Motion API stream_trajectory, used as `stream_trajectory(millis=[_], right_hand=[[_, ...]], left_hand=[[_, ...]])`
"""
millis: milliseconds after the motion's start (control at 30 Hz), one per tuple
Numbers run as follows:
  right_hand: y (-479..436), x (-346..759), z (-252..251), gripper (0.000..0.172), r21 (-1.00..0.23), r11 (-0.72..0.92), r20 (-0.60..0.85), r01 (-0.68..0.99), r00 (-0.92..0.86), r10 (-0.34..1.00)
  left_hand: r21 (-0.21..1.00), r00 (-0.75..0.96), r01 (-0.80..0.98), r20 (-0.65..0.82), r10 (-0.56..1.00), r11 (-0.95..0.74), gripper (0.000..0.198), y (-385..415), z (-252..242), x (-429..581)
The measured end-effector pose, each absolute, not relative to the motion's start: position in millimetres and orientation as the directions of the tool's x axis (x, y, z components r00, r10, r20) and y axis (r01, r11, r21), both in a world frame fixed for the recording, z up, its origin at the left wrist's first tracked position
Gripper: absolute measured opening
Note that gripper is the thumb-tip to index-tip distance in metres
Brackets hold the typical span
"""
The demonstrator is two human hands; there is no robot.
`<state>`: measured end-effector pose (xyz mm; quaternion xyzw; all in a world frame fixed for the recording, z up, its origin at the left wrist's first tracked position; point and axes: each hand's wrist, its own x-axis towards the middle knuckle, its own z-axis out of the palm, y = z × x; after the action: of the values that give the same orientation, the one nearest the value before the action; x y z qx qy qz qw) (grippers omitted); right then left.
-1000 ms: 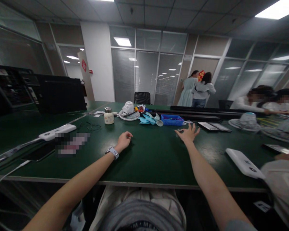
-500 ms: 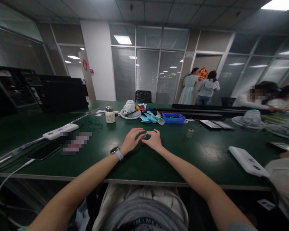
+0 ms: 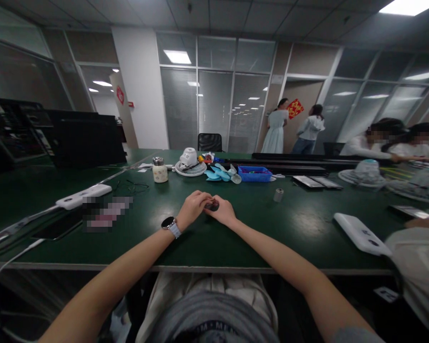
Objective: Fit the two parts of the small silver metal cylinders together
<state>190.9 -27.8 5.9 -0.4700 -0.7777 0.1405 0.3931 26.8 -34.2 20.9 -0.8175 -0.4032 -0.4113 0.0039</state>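
My left hand point(image 3: 191, 208) and my right hand point(image 3: 222, 212) meet over the middle of the green table point(image 3: 236, 233). Both have their fingers curled around a small dark round object point(image 3: 212, 206) held between them, just above the tabletop. A watch point(image 3: 169, 225) sits on my left wrist. A small grey metal cylinder point(image 3: 278, 195) stands alone on the table to the right of my hands.
Behind my hands lie a small jar point(image 3: 160, 170), a white fan point(image 3: 190, 163), blue fan blades point(image 3: 219, 174) and a blue tray point(image 3: 254, 174). White power strips point(image 3: 84, 196) point(image 3: 360, 233) lie left and right. A phone point(image 3: 59, 227) lies at left. People sit at right; two stand by the far door.
My right hand pulled back from a far reach at the right and joined my left hand at the middle. Both hands have since closed tighter on the small dark object.
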Motion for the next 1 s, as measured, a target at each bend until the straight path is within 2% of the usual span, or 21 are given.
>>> stream_trajectory(millis=[233, 333, 433, 667, 767, 867, 933, 1000], right_hand=[[-18, 199, -4, 0.037, -0.643, 0.482, 0.487, 0.596, -0.168, 0.857], [-15, 209, -5, 0.038, -0.652, 0.462, 0.49, 0.601, -0.131, 0.862], [-11, 216, -7, 0.04, -0.674, 0.458, 0.475, 0.58, -0.135, 0.87], [-2, 217, -18, 0.044, -0.782, 0.44, 0.423, 0.442, -0.141, 0.895], [-2, 216, -16, 0.046, -0.895, 0.344, 0.322, 0.284, -0.123, 0.939], [-6, 215, -6, 0.033, -0.99, 0.138, 0.134, 0.032, -0.106, 0.985], [-10, 214, 4, 0.018, -0.989, -0.016, 0.004, -0.146, -0.14, 0.99], [-14, 214, 12, 0.017, -0.946, -0.153, -0.092, -0.287, -0.215, 0.972]], left_hand=[[0.482, 0.112, 0.638, 0.714, 0.691, -0.601, 0.008, -20, 23, 11], [0.529, 0.199, 0.649, 0.576, 0.793, -0.547, 0.018, -11, 18, -5], [0.505, 0.301, 0.691, 0.45, 0.841, -0.518, 0.025, -5, 12, -14], [0.458, 0.397, 0.687, 0.413, 0.82, -0.564, 0.03, -2, 5, -12], [0.458, 0.371, 0.689, 0.443, 0.817, -0.561, 0.035, -3, 6, -11], [0.464, 0.297, 0.702, 0.498, 0.814, -0.54, 0.037, -4, 10, -12], [0.476, 0.261, 0.705, 0.516, 0.816, -0.526, 0.036, -5, 12, -12], [0.481, 0.25, 0.704, 0.52, 0.817, -0.523, 0.036, -5, 13, -12]])
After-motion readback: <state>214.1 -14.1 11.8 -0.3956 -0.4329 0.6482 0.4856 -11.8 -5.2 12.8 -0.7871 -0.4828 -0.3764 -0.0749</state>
